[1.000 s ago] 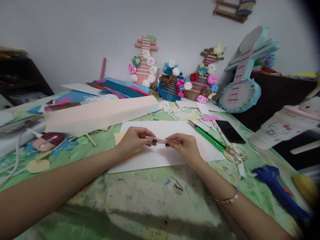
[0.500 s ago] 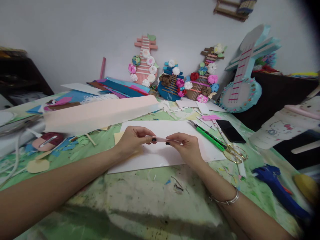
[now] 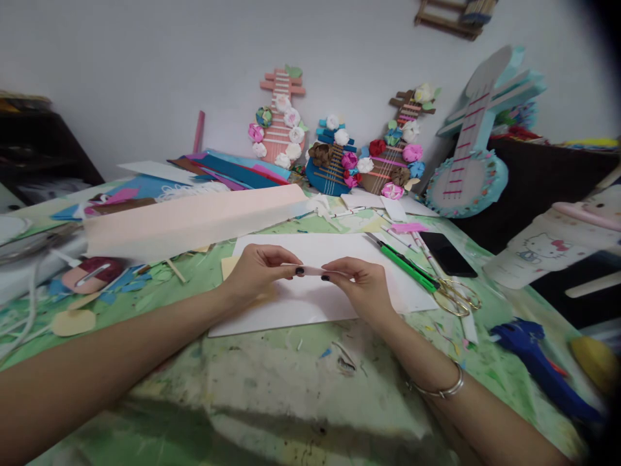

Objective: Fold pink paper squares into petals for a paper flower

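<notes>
A small pale pink strip, seemingly paper [image 3: 313,271], is stretched between my two hands above a white board [image 3: 310,307]. My left hand [image 3: 257,275] pinches its left end between thumb and fingers. At the other end, my right hand [image 3: 361,283] is closed in the same kind of pinch. The fingers cover both ends of the strip. Just right of my right hand, a green utility knife [image 3: 407,266] lies across the board's edge, beside gold-handled scissors [image 3: 456,296].
Behind the board lies a long pale pink sheet [image 3: 194,217]. A black phone [image 3: 447,254], a blue glue gun [image 3: 538,362] and a white cup [image 3: 538,249] are on the right. Flower-decorated craft instruments [image 3: 330,165] lean on the wall. Paper scraps [image 3: 116,285] litter the left.
Hardly anything differs. My left thumb has shifted very slightly on the strip; both hands keep their pinch in the same place.
</notes>
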A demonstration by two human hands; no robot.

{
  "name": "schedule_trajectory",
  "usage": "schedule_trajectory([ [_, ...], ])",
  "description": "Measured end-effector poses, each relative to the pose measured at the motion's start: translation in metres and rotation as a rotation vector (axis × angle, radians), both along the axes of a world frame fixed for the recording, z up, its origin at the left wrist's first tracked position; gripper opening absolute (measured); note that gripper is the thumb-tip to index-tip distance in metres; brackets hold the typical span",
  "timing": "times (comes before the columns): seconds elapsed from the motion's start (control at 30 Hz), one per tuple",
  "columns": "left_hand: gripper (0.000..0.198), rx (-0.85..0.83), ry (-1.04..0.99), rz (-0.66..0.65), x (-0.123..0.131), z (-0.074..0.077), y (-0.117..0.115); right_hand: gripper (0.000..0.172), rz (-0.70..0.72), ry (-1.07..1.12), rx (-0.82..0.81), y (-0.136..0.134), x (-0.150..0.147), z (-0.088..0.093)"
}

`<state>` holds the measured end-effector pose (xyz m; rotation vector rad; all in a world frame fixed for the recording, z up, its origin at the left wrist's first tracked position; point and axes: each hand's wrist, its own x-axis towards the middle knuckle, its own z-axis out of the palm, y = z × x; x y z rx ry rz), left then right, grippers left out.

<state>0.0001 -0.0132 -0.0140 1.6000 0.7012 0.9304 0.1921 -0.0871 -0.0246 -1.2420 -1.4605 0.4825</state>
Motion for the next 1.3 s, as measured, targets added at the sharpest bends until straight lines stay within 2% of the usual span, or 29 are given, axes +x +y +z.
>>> schedule_trajectory([
  [0.37,0.016,-0.068,-0.035,-0.001,0.0012,-0.006,0.0049,0.012,0.004,-0.006,-0.007,-0.0001,-0.0012,0.0002],
  [0.77,0.012,-0.105,-0.052,-0.003,0.0007,-0.008,0.006,0.011,-0.004,-0.065,0.031,-0.0038,-0.0051,0.0002],
  [1.3,0.017,-0.155,-0.061,-0.017,0.0014,-0.0083,0.0065,0.013,0.014,-0.106,0.025,-0.0052,-0.0062,0.0001],
])
